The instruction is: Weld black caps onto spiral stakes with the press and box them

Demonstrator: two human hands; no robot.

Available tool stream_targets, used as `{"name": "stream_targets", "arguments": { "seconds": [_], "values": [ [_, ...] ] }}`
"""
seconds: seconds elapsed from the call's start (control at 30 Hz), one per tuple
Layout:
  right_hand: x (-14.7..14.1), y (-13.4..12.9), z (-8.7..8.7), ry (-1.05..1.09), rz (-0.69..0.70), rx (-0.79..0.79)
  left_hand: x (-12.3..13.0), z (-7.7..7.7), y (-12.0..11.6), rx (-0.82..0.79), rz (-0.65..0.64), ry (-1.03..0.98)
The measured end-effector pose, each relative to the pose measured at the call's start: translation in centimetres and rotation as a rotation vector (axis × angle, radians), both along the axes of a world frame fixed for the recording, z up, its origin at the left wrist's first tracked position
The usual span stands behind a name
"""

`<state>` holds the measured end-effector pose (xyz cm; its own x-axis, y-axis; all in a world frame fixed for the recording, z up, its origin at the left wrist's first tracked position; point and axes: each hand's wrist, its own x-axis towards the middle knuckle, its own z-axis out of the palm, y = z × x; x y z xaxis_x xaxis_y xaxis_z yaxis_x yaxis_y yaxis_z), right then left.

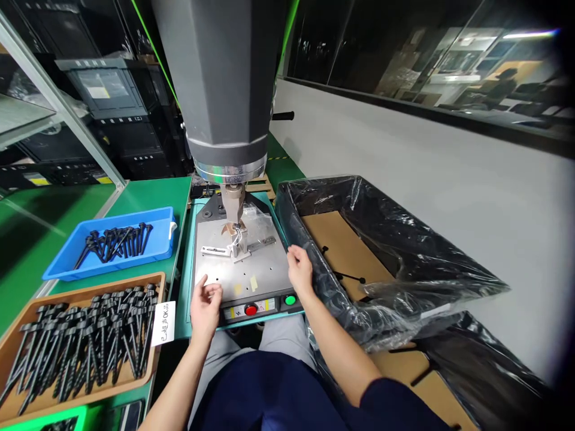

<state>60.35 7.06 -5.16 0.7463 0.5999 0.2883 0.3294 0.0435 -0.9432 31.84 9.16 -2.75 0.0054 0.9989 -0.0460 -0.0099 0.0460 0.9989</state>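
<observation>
My left hand (205, 305) is over the near left corner of the machine's metal base plate (229, 278). Its thumb and loosely bent fingers are apart, with nothing between them. At the plate's right edge, beside the black plastic liner, my right hand (300, 269) has its fingers curled in, and no object shows in it. Between and beyond the hands, a metal press tip (233, 203) comes down onto a small clamped fixture (238, 242). The front panel carries a red button (250, 309) near my left hand and a green button (290, 300) below my right.
A blue tray (67, 272) and an orange-brown tray (159, 284) on the left hold many black rod-like parts with round heads. On the right, a box lined with black plastic (404, 239) contains cardboard (345, 245) and a few such parts. The large grey machine head (224, 78) hangs overhead.
</observation>
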Motion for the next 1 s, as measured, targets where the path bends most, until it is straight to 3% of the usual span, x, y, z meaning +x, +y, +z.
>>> {"name": "stream_targets", "arguments": {
  "seconds": [0.1, 0.17, 0.27, 0.47, 0.57, 0.77, 0.9, 1.0],
  "values": [
    [-1.2, -6.4, -3.5, -0.315, 0.032, -0.148, -2.8, -1.6, -1.1, 0.182, 0.133, 0.349],
    [-1.8, -9.0, -5.3, -0.399, 0.077, -0.236, -4.2, -2.7, -1.3, 0.294, 0.170, 0.573],
    [-2.2, -10.5, -7.0, -0.436, 0.144, -0.282, -5.5, -4.7, -0.9, 0.366, 0.141, 0.692],
    [-1.0, -11.2, -8.8, -0.475, 0.236, -0.300, -8.0, -7.4, -0.8, 0.374, -0.034, 0.655],
    [-0.4, -11.7, -9.4, -0.474, 0.289, -0.333, -9.1, -8.0, -1.5, 0.390, -0.111, 0.707],
    [-0.5, -11.9, -9.2, -0.446, 0.276, -0.368, -9.4, -8.3, -1.7, 0.384, -0.089, 0.729],
    [-0.5, -11.9, -8.8, -0.404, 0.321, -0.409, -9.2, -7.7, -1.5, 0.369, -0.106, 0.723],
    [-0.6, -11.9, -8.7, -0.385, 0.313, -0.413, -8.4, -6.6, -1.6, 0.357, -0.044, 0.718]
  ]
}}
